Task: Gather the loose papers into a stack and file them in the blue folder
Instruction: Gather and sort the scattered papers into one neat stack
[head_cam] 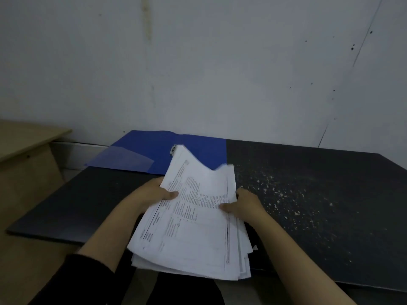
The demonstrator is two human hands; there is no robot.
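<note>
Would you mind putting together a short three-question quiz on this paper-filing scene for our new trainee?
1. True or false: the blue folder lies open on the dark table.
2. Multiple choice: the stack of papers is held by (a) the left hand only, (b) the right hand only, (c) both hands.
3. Short answer: are the sheets in the stack squared up, or uneven at the edges?

Key
1. True; it lies spread flat at the far edge by the wall, a metal clip showing beside the papers.
2. (c); the left hand grips the left edge and the right hand grips the right edge.
3. Uneven; the sheets fan out at the near and far ends.
</note>
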